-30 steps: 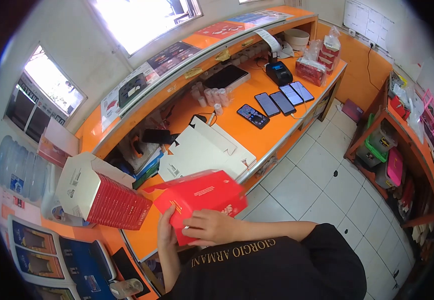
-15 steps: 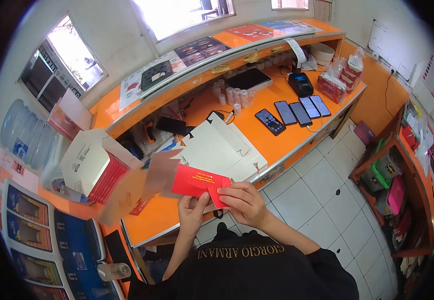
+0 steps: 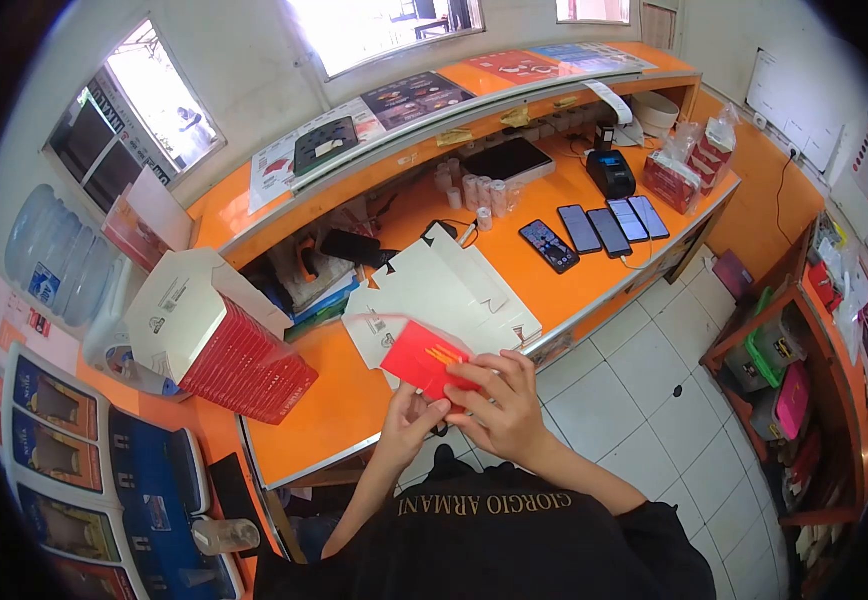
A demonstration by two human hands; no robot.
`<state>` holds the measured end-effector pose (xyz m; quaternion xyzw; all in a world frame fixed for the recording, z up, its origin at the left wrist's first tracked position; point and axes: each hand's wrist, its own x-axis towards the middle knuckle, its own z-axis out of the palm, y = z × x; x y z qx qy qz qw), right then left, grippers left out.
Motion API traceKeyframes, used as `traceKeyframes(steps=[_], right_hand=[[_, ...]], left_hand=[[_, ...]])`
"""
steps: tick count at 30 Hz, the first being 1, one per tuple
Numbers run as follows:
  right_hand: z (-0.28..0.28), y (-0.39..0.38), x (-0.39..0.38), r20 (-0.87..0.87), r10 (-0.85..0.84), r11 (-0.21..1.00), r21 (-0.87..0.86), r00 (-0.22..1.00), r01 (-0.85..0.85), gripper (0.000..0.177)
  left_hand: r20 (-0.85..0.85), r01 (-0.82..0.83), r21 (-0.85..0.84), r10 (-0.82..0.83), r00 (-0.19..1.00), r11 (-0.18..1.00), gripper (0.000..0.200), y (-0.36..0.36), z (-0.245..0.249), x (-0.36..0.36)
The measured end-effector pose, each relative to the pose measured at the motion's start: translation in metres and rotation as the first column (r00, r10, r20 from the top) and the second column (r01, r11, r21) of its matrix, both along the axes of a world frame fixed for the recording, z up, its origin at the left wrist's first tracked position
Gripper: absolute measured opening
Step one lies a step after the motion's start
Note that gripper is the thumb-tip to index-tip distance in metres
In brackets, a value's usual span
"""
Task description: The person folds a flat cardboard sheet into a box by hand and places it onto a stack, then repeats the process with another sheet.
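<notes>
blown-out window (image 3: 379,32), dark curved edges

- I am finding open room for my left hand (image 3: 410,418) over the counter (image 3: 299,450)'s near left corner.
- Further back along the left edge, a stack of red boxes (image 3: 244,360) is blocking me.
- White cartons (image 3: 459,285) are covering the middle, close to the front edge.
- Beyond them I am seeing bare surface, then phones (image 3: 605,232) are obstructing.

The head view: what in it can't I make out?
All in the head view:
- Red carton: partly hidden behind the right hand; its yellow print is too small and blurred to read.
- White sheets: partly covered by the carton.
- Phones: screen text too small.
- Black shirt: cut off by the bottom edge.
</notes>
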<state>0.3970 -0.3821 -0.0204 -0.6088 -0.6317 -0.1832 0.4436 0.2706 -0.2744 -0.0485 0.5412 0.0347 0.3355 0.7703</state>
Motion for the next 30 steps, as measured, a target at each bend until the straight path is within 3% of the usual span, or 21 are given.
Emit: traceKeyframes(steps=[1,2,3,4,5,6,7,8,9,13,16,21,23,27,29,30], right_hand=[[-0.003,-0.002,0.001,0.001,0.0,1.0,0.0,1.0,0.0,0.016],[-0.009,-0.004,0.001,-0.183,0.029,1.0,-0.001,0.983,-0.03,0.02],[-0.012,-0.006,0.002,-0.36,0.059,0.998,0.003,0.931,-0.062,0.024],[-0.012,-0.008,0.003,-0.356,0.062,0.998,-0.001,0.932,-0.067,0.024],[-0.01,-0.01,0.004,-0.471,0.045,0.996,-0.041,0.881,-0.073,0.026],[-0.01,-0.012,0.005,-0.579,0.022,0.993,-0.08,0.815,-0.083,0.028],[-0.012,-0.015,0.007,-0.577,0.025,0.993,-0.081,0.816,-0.088,0.028],[-0.014,-0.02,0.011,-0.555,0.007,0.973,-0.188,0.832,-0.133,0.031],[-0.015,-0.024,0.015,-0.53,-0.01,0.94,-0.294,0.848,-0.173,0.034],[-0.017,-0.036,0.028,-0.508,0.142,0.869,-0.347,0.85,-0.353,0.032],[-0.008,-0.044,0.032,-0.521,0.218,0.688,-0.517,0.825,-0.509,0.032],[-0.003,-0.049,0.024,-0.468,0.166,0.745,-0.518,0.868,-0.421,0.029],[-0.001,-0.048,0.017,-0.462,0.032,0.894,-0.383,0.886,-0.232,0.026],[-0.007,-0.049,0.017,-0.466,0.011,0.887,-0.404,0.885,-0.223,0.025],[-0.014,-0.054,0.024,-0.442,0.132,0.698,-0.594,0.887,-0.4,0.023],[-0.016,-0.056,0.026,-0.443,0.131,0.699,-0.593,0.887,-0.4,0.023]], left_hand=[[-0.217,0.079,-0.002,-0.078,0.973,0.997,0.042,0.005,-0.002,-0.01],[-0.421,0.155,-0.022,-0.15,0.894,0.988,0.045,0.01,-0.002,-0.017],[-0.417,0.153,-0.024,-0.149,0.896,0.988,0.045,0.012,0.002,-0.021],[-0.517,0.352,-0.067,-0.335,0.788,0.933,0.047,0.011,0.009,-0.025],[-0.597,0.528,-0.132,-0.493,0.633,0.839,0.049,0.011,0.013,-0.028],[-0.594,0.523,-0.133,-0.49,0.638,0.842,0.049,0.012,0.009,-0.03],[-0.628,0.642,-0.09,-0.543,0.557,0.762,0.051,0.014,0.0,-0.033],[-0.666,0.748,-0.053,-0.582,0.467,0.661,0.053,0.014,-0.007,-0.035],[-0.653,0.724,-0.05,-0.572,0.497,0.687,0.049,0.011,-0.014,-0.037],[-0.574,0.637,-0.195,-0.613,0.542,0.746,0.043,-0.002,-0.026,-0.036],[-0.562,0.581,-0.285,-0.624,0.543,0.762,0.037,-0.004,-0.043,-0.032],[-0.518,0.62,-0.338,-0.69,0.506,0.708,0.033,-0.005,-0.045,-0.029],[-0.499,0.627,-0.347,-0.703,0.506,0.698,0.033,-0.004,-0.046,-0.029],[-0.508,0.611,-0.357,-0.696,0.507,0.706,0.032,-0.005,-0.045,-0.031],[-0.517,0.608,-0.365,-0.697,0.498,0.705,0.032,-0.006,-0.032,-0.03],[-0.526,0.607,-0.37,-0.697,0.487,0.703,0.031,-0.006,-0.027,-0.028]])
